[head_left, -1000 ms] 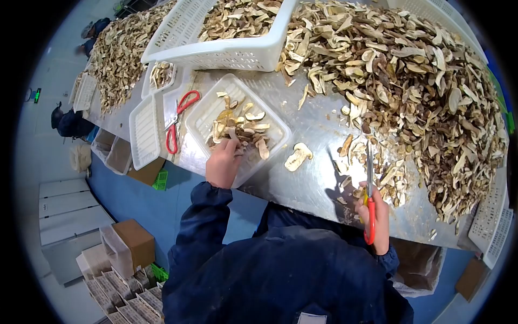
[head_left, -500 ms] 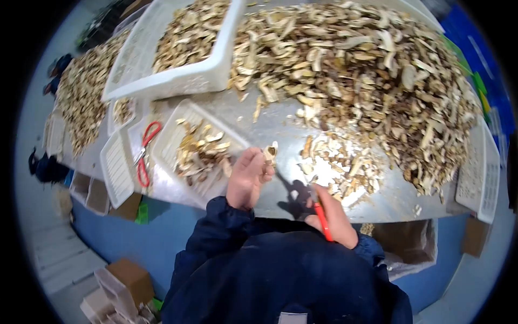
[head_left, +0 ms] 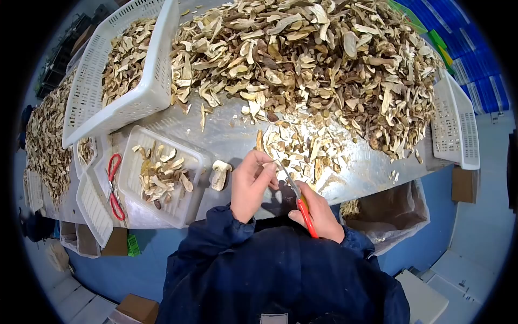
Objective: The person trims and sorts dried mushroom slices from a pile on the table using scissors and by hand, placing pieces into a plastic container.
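Note:
My right hand (head_left: 318,215) is closed round red-handled scissors (head_left: 305,211), whose blades point up and left. Their tips meet the fingers of my left hand (head_left: 251,183), which pinches a small mushroom piece, mostly hidden by the fingers. Below the fingertips is a small pale spot, too blurred to identify. Left of my left hand, a pale mushroom slice (head_left: 220,175) lies on the metal table (head_left: 216,129). Farther left, a shallow white tray (head_left: 197,186) holds several mushroom slices. Small cut pieces (head_left: 302,148) are scattered just beyond the scissors.
A large heap of sliced mushrooms (head_left: 324,65) covers the table's far side. White baskets stand at the upper left (head_left: 156,70) and right (head_left: 458,124). Other red scissors (head_left: 112,186) lie left of the tray. Below the right table edge is a lined bin (head_left: 388,216).
The view has shifted right. My left hand has left the tray with a mushroom piece and come beside my right hand. The scissors have moved left, with their tips now at my left fingers.

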Available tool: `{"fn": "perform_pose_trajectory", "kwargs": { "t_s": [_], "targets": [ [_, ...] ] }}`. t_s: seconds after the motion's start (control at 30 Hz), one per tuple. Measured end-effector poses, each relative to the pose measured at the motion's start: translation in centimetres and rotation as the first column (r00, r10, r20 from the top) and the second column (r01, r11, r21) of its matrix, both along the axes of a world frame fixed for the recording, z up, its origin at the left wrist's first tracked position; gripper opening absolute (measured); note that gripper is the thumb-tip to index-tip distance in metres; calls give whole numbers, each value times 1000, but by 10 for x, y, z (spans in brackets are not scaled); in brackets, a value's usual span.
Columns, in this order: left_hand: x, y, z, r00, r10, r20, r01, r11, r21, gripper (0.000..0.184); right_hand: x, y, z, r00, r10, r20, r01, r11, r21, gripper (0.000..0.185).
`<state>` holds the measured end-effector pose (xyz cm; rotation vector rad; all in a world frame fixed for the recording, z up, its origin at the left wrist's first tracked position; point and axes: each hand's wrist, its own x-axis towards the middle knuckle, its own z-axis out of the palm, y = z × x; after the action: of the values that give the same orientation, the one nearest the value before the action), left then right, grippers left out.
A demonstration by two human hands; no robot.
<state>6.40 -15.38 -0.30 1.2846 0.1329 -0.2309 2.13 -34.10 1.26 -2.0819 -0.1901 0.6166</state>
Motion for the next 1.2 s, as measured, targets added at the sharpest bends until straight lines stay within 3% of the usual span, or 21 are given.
{"fn": "perform_pose_trajectory", "kwargs": {
  "t_s": [0.07,0.37,0.47,0.53,0.57,0.6,0.67,0.7,0.73,0.77,0.83,0.9,1.0,1.1,1.13,1.2],
  "targets": [
    [1,1,0,999,-27,17,26,996,80,8,-1,-1,0,1000,9,-13,-10,1000,-29,60],
    [0,1,-22,989,-105,-108,111,992,53,12,-14,-5,-10,991,-74,-115,67,995,-68,42],
    [1,16,-32,964,-160,-211,139,984,-107,12,-15,-9,-15,985,-101,-138,99,995,-25,40],
    [-10,39,-12,997,-26,-79,29,999,46,12,-16,-16,-16,983,-146,-116,146,989,-6,40],
    [-12,59,-3,986,93,-138,-78,991,113,11,-15,-21,-17,981,-174,-81,173,985,-20,42],
    [-16,82,0,970,240,-40,-218,932,291,11,-13,-27,-18,978,-202,-43,201,979,-31,44],
    [-27,137,2,911,347,223,-410,707,576,12,-10,-46,-25,970,-234,68,239,968,-78,45],
    [-29,153,9,860,320,398,-505,423,752,22,-7,-52,-19,955,-287,72,295,947,-128,42],
    [-30,158,19,839,110,534,-536,-4,844,27,-4,-57,-15,941,-325,93,335,933,-132,41],
    [-31,162,26,824,-142,549,-552,-420,720,32,0,-62,-12,925,-362,117,376,917,-136,40],
    [-39,156,11,900,-77,430,-434,-48,900,36,4,-73,-11,895,-422,145,443,876,-192,40],
    [-43,123,0,981,30,193,-188,403,895,40,3,-88,-18,873,-440,212,484,837,-254,43],
    [-40,84,-14,999,-42,-17,32,375,927,49,1,-95,-13,846,-464,264,524,814,-249,45],
    [-34,79,-31,975,-174,138,-116,133,984,56,-7,-104,-20,838,-455,300,528,814,-240,45],
    [-34,78,-35,991,-127,52,-28,183,983,63,-9,-105,-23,838,-459,296,526,823,-214,45],
    [-29,76,-38,977,-170,126,-80,257,963,58,-9,-102,-22,850,-456,264,507,844,-176,44]
  ]
}}
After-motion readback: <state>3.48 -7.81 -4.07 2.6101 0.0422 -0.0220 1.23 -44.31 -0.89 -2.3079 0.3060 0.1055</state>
